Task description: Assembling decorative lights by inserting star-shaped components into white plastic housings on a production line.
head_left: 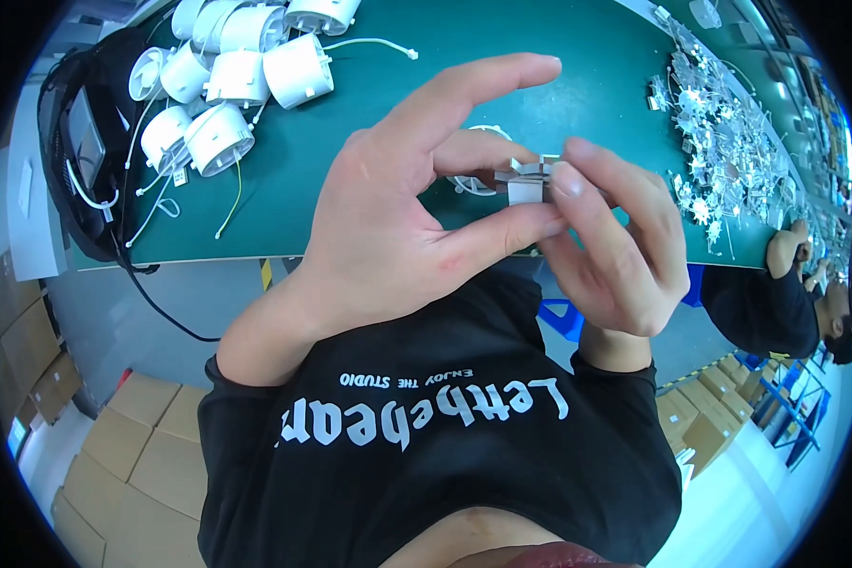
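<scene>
Over the near edge of the green table, both hands meet at a small silvery metal part (525,192) with thin prongs on top and a pale squarish block. My left hand (379,208) pinches it from the left between thumb and a bent finger, its index finger stretched out above. From the right, the fingertips of my right hand (625,241) grip the same part at its upper right. Fingers cover some of it, so its exact kind is unclear. Behind my left fingers, partly hidden, lies a white round piece (473,184).
White cylindrical housings (298,71) with cables cluster at the back left, beside a black bag (90,142). A heap of small silvery metal parts (719,142) lies along the right of the green table (596,66). Cardboard boxes (133,445) stand on the floor; another person (762,303) sits at right.
</scene>
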`<state>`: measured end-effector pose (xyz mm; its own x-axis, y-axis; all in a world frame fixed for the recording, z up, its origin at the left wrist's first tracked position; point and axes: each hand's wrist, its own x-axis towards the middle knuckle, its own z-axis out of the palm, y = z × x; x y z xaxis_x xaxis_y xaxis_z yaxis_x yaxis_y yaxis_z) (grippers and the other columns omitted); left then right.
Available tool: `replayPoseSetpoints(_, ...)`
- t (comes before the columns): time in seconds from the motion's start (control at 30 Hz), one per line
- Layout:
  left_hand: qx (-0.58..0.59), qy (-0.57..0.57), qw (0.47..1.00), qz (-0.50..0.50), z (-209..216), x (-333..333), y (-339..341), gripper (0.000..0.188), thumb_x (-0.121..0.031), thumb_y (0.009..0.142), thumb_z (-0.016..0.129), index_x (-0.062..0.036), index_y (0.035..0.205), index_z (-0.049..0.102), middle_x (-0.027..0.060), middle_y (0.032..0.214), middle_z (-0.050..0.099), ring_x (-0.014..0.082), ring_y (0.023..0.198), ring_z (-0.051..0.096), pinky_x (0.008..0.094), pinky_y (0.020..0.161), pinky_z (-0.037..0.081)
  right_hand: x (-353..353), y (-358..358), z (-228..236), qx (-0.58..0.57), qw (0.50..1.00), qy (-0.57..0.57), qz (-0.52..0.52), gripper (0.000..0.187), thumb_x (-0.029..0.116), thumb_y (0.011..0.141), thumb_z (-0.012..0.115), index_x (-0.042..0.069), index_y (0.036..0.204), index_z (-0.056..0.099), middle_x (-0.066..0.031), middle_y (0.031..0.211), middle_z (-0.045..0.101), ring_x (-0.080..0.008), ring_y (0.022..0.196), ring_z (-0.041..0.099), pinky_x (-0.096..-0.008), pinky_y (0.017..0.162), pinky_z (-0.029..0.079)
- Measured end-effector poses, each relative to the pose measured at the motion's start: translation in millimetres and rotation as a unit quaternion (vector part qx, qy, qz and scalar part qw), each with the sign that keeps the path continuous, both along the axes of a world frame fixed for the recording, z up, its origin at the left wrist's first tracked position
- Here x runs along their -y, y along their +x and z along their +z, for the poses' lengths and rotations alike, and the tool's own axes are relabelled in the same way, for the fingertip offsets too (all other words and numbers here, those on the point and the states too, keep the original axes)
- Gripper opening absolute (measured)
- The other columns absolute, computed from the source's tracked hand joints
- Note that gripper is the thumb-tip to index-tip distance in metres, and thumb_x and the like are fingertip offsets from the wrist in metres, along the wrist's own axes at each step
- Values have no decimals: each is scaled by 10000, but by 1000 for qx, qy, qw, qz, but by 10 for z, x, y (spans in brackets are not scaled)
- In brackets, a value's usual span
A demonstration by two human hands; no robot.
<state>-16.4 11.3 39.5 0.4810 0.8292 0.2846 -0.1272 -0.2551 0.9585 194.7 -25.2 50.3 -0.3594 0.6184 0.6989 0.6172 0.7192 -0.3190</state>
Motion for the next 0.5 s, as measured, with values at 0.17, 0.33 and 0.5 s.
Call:
replayPoseSetpoints(0.17,-47,46,998,13,-11,-2,-35,850,26,821,906,66,1555,480,187,1494,645,197,1172,734,333,984,603,-17,40,-60,-23,1000,21,2,438,51,709,942,-4,1122,808,-199,1168,774,-301,928,765,-342,760,621)
replayPoseSetpoints(0.33,-183,191,958,111,-175,-31,-132,830,-11,789,932,18,1522,543,162,1459,673,227,1189,733,351,986,601,-59,134,-65,-48,989,-141,5,422,65,703,948,-51,1083,805,-230,1158,786,-318,963,763,-362,810,607)
replayPoseSetpoints(0.5,-233,148,956,98,-418,45,-51,751,-48,783,943,-19,1447,594,132,1363,710,265,1179,741,366,998,610,-127,91,-239,-58,977,-203,24,418,65,710,940,-67,1081,799,-219,1162,793,-315,981,756,-369,853,592)
